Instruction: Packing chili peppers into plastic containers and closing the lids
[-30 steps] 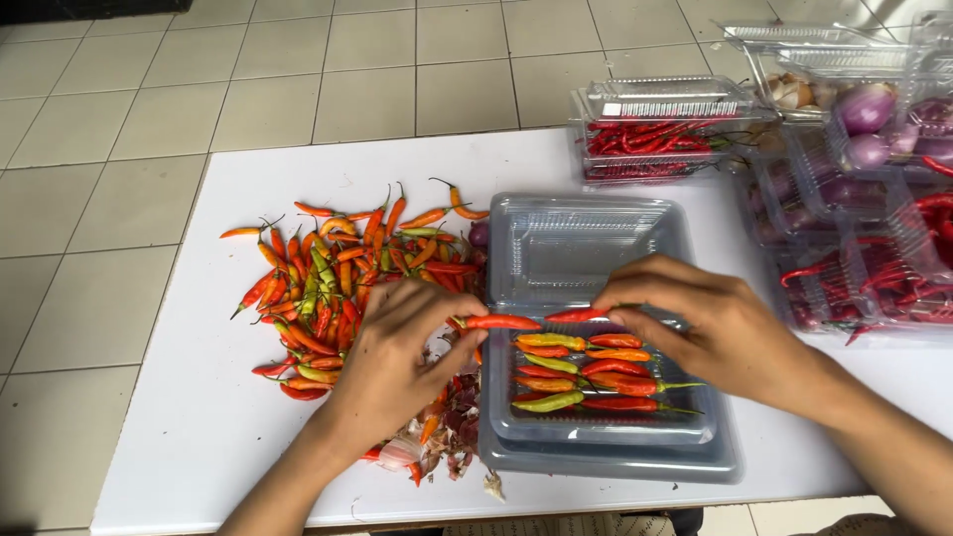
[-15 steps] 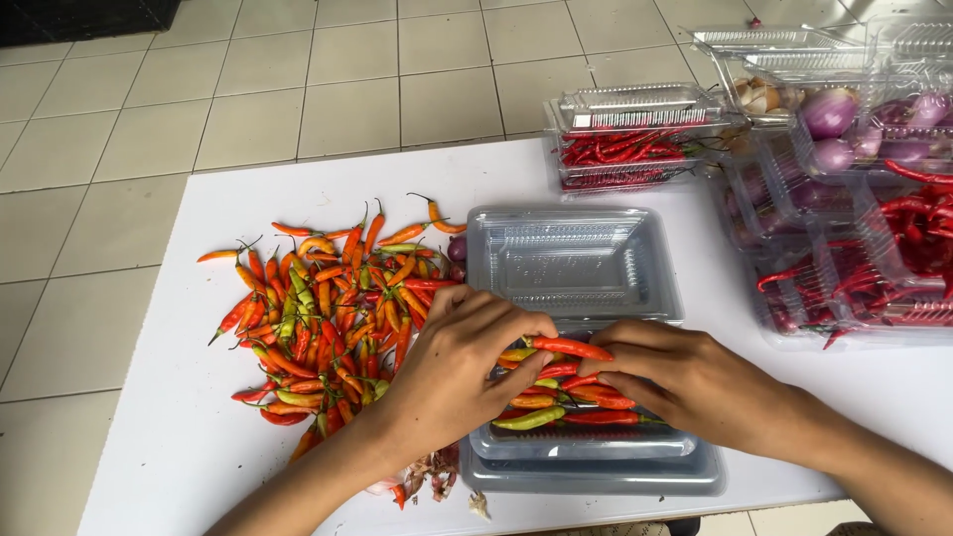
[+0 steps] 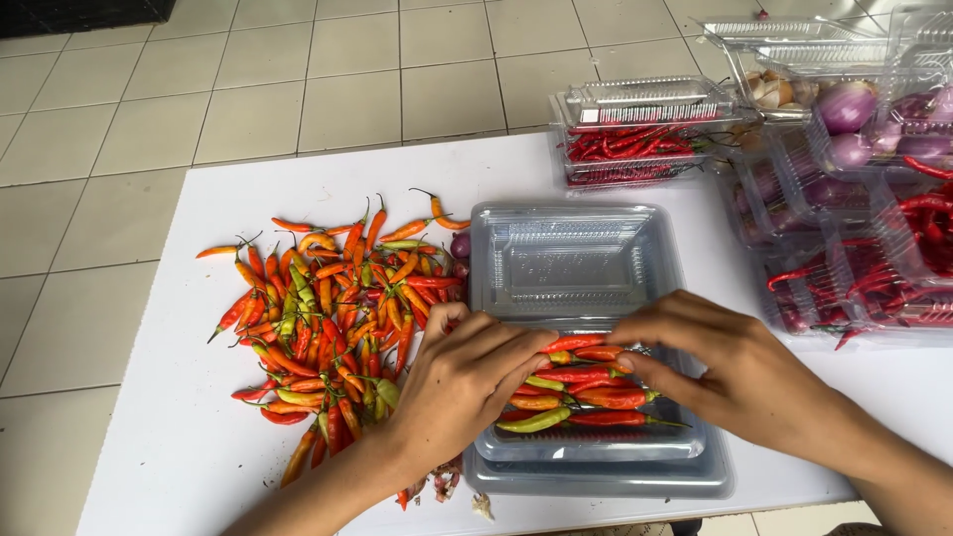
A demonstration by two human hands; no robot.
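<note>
Far to the left of our hands lies the big pile (image 3: 333, 308) of loose chilies, red, orange and green, on the white table (image 3: 179, 467). That pile is what is left to pack, and it looks like a lot.

Our left hand (image 3: 462, 382) is just right of the pile. Its fingers are bent and pinch one end of a red chili (image 3: 574, 343). Our right hand (image 3: 740, 372) is close by, fingers curled, tips touching the other end of the chilies. Both hands rest over the near half of the clear box (image 3: 596, 337).

Under our hands a small row of chilies already sits in the box. We think the filling has only just begun. The lid half, past our fingers, is bare.

Far right of our right hand sit packed boxes (image 3: 635, 134) of chilies and some onions (image 3: 849, 104).
</note>
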